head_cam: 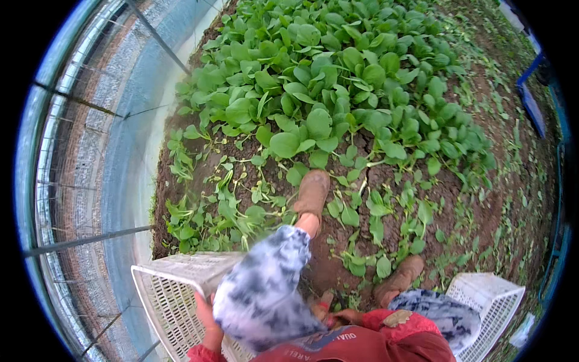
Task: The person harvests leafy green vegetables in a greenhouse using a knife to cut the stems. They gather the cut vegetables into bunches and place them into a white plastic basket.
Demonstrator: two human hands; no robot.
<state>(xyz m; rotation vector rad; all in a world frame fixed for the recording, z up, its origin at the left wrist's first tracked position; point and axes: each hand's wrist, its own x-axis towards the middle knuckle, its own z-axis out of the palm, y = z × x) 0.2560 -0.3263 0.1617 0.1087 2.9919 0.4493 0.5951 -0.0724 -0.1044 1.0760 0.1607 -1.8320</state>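
Note:
At the lower left my left hand (208,319) grips the rim of a white slatted plastic crate (172,307). The crate is tilted, and its near end is cut off by the frame. My right hand (347,317) is low in front of my body, between my legs. Something small and brownish-red (325,302) shows by its fingers; I cannot tell what it is, or whether the hand holds it. Before me a dense bed of leafy green vegetables (316,90) fills the upper middle. Loose cut or pulled leafy plants (230,208) lie on the soil around my feet.
My shoes (313,192) stand on brown soil (328,258). A second white crate (484,294) stands at the lower right, by my other leg. Clear plastic sheeting on metal poles (90,237) runs along the left. A blue frame (531,104) borders the right edge.

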